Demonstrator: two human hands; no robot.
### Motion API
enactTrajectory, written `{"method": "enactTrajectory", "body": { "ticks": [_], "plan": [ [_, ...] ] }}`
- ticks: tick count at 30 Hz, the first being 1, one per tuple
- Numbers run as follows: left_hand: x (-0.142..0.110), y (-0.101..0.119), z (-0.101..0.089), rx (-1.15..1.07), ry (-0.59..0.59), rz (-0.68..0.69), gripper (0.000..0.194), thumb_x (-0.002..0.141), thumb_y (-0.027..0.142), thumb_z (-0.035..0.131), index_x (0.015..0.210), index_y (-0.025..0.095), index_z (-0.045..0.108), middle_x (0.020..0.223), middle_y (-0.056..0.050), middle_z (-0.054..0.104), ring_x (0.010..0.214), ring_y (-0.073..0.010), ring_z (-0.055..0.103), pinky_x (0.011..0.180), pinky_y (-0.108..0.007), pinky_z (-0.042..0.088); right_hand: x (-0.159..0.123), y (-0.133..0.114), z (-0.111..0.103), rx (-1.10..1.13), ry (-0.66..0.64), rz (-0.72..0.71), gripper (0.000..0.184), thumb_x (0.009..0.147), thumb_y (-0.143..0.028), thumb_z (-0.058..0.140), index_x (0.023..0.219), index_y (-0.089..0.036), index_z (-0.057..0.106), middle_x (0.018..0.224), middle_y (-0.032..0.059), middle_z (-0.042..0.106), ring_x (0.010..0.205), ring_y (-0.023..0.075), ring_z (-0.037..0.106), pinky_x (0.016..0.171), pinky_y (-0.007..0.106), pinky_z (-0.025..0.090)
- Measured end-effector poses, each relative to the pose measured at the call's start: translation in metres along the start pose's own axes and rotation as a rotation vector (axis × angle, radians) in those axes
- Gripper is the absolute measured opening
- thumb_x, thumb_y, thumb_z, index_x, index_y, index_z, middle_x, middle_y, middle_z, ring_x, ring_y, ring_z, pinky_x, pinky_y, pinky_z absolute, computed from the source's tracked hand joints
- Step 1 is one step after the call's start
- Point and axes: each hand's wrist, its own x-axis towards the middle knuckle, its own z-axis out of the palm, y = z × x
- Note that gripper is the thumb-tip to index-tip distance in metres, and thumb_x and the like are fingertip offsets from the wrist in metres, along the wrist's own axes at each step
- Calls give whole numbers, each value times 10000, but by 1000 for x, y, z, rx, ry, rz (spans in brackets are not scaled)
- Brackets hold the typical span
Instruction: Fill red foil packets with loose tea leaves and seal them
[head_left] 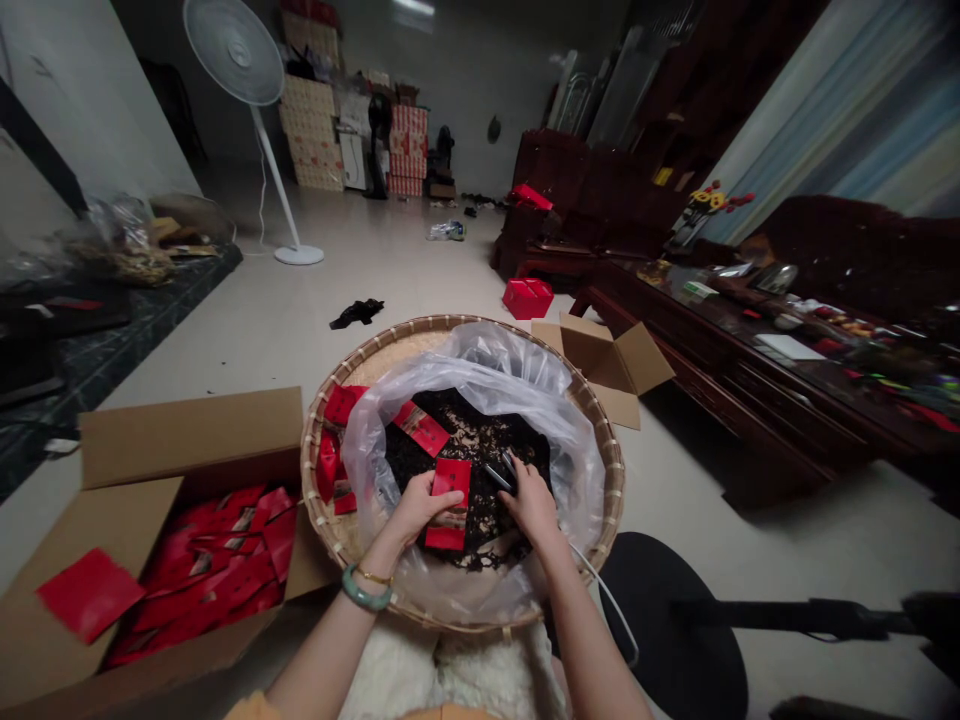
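the left hand (418, 508) is pinching one red packet (448, 508) between its fingers (433, 488), and the right hand (532, 503) is curling around one small metal tool (500, 474) with a white cord (609, 600), just beside the packet. four more packets (343, 405) are lying on and around the dark tea (480, 440), in a plastic bag (480, 365) inside a round bamboo tray (390, 336). a cardboard box (187, 440) is holding many more, and one packet (90, 595) is resting on its flap.

Before you, the bag (480, 370) lies in the basket (600, 470); at your left is the carton (187, 440) with packets (202, 565); at right, a second box (607, 365), and far behind stands the fan (232, 50).
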Motion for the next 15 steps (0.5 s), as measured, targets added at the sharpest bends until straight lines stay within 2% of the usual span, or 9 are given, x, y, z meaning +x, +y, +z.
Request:
{"method": "enactTrajectory", "body": {
  "ticks": [4,8,11,15],
  "plan": [
    [0,-1,-1,4,-10,-13,542,492,348,831,904,118,565,705,-28,672,595,-180,657,600,-338,555,7,1,-18,281,-10,51,516,693,-292,668,1183,-153,580,1107,135,629,1016,285,588,864,397,449],
    [-1,0,0,112,-32,21,476,510,332,816,875,114,602,725,-24,679,620,-169,645,582,-288,529,16,-12,-46,597,-240,32,513,685,-397,689,1141,-171,629,1121,94,660,1023,275,603,898,412,448],
    [-2,2,2,222,-72,54,396,522,298,799,826,112,626,699,-6,671,616,-152,621,576,-258,500,19,-28,-53,623,-381,-50,485,640,-399,730,1073,-188,675,1070,76,688,990,287,624,890,422,452],
    [-3,4,2,325,-105,87,326,529,233,775,800,107,643,687,5,665,624,-136,595,600,-245,480,20,-48,-45,577,-424,-110,407,623,-358,743,1003,-216,709,1010,53,711,934,281,647,843,392,471]
  ]
}}
